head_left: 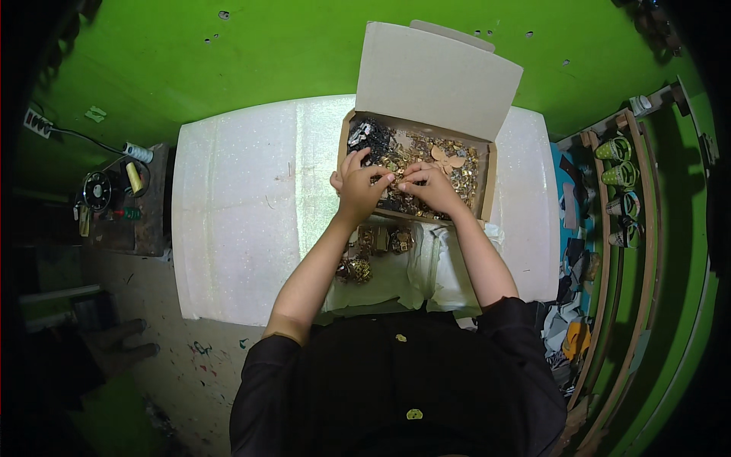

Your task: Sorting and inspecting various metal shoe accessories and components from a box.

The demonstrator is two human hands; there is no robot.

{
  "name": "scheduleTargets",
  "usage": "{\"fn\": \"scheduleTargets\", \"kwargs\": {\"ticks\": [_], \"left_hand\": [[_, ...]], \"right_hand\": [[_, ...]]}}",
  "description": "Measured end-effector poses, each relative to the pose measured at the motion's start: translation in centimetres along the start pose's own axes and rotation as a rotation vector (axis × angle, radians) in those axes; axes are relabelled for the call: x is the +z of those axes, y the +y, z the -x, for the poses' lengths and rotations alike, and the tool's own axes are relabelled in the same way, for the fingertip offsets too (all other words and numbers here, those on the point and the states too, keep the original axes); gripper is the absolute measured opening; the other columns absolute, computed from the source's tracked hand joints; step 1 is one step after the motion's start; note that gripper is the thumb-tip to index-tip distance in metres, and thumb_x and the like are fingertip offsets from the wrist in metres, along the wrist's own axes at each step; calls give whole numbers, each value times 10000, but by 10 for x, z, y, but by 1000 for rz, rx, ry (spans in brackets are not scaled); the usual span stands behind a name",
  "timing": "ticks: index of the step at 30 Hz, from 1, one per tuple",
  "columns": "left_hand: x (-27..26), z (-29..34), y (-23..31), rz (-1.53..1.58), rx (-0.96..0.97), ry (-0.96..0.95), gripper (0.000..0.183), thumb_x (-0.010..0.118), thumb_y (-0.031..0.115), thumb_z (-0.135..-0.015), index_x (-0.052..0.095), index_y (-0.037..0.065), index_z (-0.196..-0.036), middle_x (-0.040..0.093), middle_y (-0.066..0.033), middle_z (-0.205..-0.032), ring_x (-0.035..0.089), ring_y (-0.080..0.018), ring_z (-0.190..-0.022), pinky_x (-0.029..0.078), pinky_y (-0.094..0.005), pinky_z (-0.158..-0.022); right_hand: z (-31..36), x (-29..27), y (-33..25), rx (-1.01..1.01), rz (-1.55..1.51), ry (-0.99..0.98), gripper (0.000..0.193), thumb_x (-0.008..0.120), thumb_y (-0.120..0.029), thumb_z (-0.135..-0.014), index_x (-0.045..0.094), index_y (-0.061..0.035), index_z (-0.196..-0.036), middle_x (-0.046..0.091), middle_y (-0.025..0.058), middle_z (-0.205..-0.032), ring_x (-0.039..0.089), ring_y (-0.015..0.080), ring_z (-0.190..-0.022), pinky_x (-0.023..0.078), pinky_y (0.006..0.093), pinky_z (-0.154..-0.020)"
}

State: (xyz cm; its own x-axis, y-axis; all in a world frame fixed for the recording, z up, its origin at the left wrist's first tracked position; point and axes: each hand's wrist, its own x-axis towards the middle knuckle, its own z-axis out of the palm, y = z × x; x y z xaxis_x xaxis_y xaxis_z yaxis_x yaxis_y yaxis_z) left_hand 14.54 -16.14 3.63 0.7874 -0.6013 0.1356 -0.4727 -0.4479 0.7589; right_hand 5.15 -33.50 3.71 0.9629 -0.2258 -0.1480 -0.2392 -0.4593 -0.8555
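An open cardboard box sits on the table, holding a heap of small gold-coloured metal pieces that look like buckles or trims. Black bead-like pieces fill its left corner, and a tan flower-shaped piece lies on the heap at right. Above the box's near half, my left hand pinches with thumb and forefinger, its other fingers spread. My right hand pinches close beside it, fingertips almost meeting the left ones. Whatever is between them is too small to name.
The box's lid stands raised against the green wall. Bundles of gold pieces lie nearer me beside crumpled pale wrapping. Whitish sparkly sheet covers the table. Thread spools stand on a side stand; sandals hang on a rack at right.
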Motion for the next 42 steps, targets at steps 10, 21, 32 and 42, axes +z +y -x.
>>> {"fn": "scheduleTargets", "kwargs": {"ticks": [10,21,32,42], "left_hand": [[-14,9,-1,75,-155,21,264,668,367,-796,727,123,-879,456,-177,-1338,312,-323,-1281,88,-533,-1043],[-48,40,-5,173,-318,17,262,669,418,-791,728,174,-865,446,-108,-1364,300,-272,-1302,60,-570,-1011],[-71,81,-16,137,-371,103,248,671,404,-801,716,162,-824,439,-90,-1379,289,-265,-1310,70,-521,-1015],[-80,106,-10,113,-333,79,236,681,393,-787,724,161,-777,427,-91,-1388,256,-269,-1333,26,-578,-1019]], "right_hand": [[18,-13,-15,171,-298,-59,344,518,-315,-946,697,-22,-968,580,82,-1123,512,183,-1065,337,293,-981],[67,-2,-39,85,428,318,236,608,-371,-851,734,-202,-955,576,55,-1106,418,236,-1140,116,548,-1008],[112,13,-33,129,654,395,215,639,-311,-820,733,-175,-958,588,48,-1111,417,254,-1161,159,577,-975],[133,29,-41,-58,580,611,173,680,-235,-775,736,-204,-936,588,9,-1083,433,234,-1148,163,531,-970]]}}
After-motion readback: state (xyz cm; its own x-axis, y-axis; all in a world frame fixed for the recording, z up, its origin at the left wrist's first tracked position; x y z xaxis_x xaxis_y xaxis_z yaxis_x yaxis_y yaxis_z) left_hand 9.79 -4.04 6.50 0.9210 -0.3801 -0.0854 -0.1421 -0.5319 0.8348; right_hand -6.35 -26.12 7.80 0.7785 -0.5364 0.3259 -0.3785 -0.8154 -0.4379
